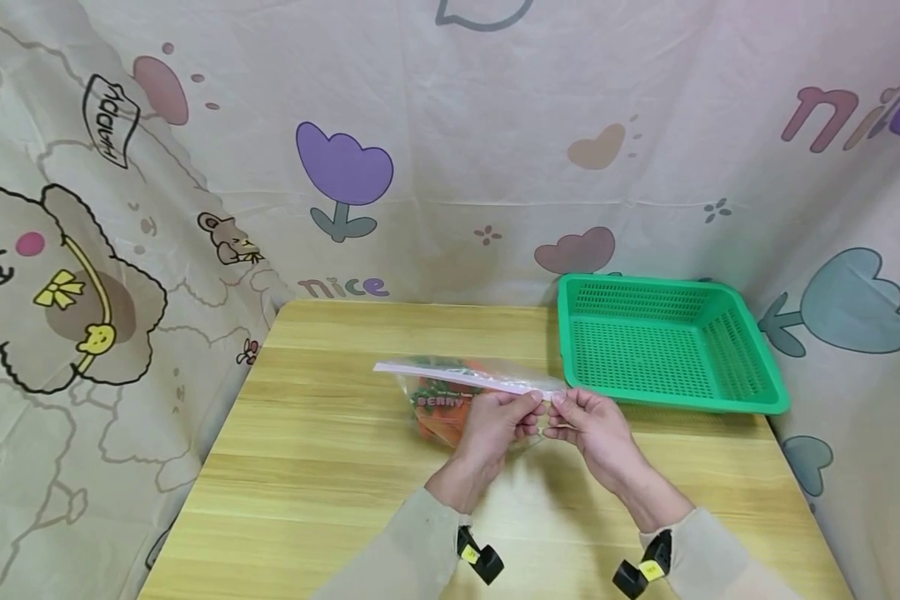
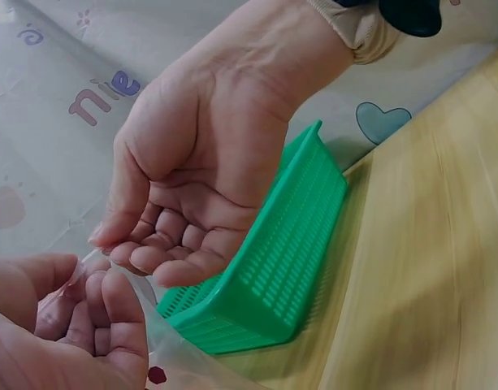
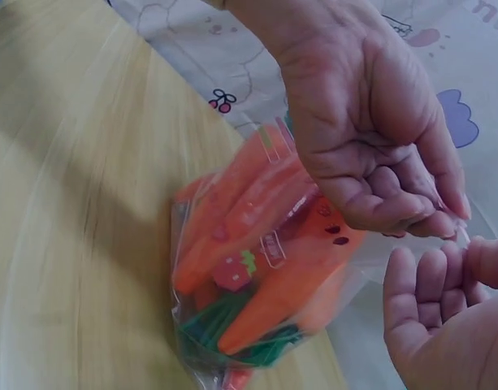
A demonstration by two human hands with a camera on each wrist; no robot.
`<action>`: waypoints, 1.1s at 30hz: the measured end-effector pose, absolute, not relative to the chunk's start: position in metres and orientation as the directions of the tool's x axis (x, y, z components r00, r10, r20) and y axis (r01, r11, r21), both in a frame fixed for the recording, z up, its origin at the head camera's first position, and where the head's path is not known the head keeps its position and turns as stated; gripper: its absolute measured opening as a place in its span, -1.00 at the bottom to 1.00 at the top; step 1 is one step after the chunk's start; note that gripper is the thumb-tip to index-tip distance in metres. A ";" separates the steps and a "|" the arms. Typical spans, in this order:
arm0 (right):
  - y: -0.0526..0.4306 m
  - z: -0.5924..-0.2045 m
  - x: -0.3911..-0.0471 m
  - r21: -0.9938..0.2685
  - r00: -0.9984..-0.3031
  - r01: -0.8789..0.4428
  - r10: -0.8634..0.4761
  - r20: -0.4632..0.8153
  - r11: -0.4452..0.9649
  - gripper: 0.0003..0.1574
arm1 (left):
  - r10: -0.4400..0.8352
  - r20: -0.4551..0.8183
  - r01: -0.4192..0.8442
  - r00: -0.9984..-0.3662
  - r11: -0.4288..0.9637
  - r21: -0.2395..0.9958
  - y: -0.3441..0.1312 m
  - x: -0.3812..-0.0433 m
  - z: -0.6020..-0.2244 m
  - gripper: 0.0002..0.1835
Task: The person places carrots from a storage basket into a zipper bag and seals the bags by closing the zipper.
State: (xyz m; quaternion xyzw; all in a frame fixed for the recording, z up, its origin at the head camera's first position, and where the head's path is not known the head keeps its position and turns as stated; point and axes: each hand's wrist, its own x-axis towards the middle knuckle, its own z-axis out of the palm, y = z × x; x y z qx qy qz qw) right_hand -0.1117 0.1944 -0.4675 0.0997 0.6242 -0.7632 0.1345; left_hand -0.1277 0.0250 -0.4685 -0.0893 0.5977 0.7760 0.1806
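A clear zip bag (image 1: 435, 390) with "BERRY" printing stands on the wooden table, its pale zip strip (image 1: 450, 374) running along the top. Inside are several orange carrots (image 3: 269, 305) with green tops, seen through the plastic in the right wrist view. Near the strip's right end, my left hand (image 1: 487, 429) pinches the bag's edge between thumb and index finger. Right beside it, my right hand (image 1: 598, 435) pinches the corner of the same edge. Both hands have their other fingers curled in, and the two sets of fingertips nearly meet.
A green perforated plastic basket (image 1: 727, 398) sits at the table's back right, just beyond my right hand. The wooden table (image 1: 292, 500) ends against a printed cloth (image 1: 457, 167) at the back and sides. Small black cameras (image 1: 482, 557) are strapped at both wrists.
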 end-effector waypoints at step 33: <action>0.201 -0.462 -0.112 -0.955 -0.969 0.249 -0.041 -0.245 -0.159 -0.77 | 0.215 -0.326 -0.376 -0.921 -0.269 0.887 0.004 -0.135 -0.463 -0.72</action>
